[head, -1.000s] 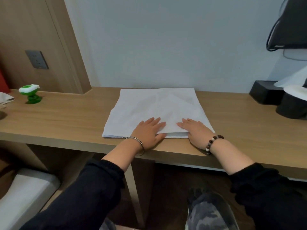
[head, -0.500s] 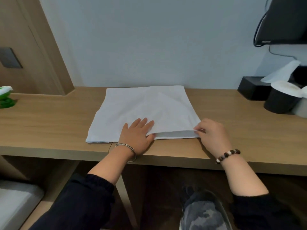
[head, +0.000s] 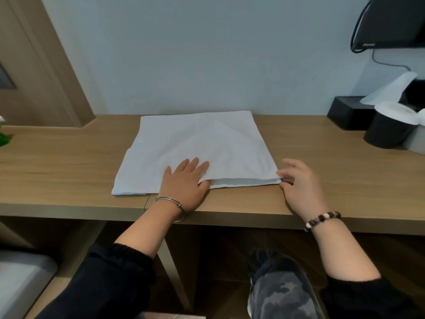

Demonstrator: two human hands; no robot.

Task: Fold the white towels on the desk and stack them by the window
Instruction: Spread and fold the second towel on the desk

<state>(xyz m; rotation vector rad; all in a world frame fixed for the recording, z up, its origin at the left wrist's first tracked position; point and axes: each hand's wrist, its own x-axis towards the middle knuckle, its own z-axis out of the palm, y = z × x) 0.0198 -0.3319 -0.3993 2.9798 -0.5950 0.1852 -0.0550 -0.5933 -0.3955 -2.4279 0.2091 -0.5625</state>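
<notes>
Where the left hand (head: 184, 181) rests, the towel (head: 195, 143) is hidden.

The towel (head: 197, 148) is plain white with no print. It lies on a desk (head: 57, 171) of pale brown wood with a fine straight grain. The wall (head: 195, 54) behind is a flat bluish grey. The sleeves (head: 103, 284) are black, and the trousers (head: 282, 293) have a grey and dark camouflage pattern. The bracelet (head: 322, 221) mixes dark brown and white beads; the bangle (head: 170, 200) is silver. The box (head: 345, 111) and cup (head: 386, 132) at far right are black. The green thing (head: 4, 140) at the left edge is perhaps part white, though too cropped to tell.
</notes>
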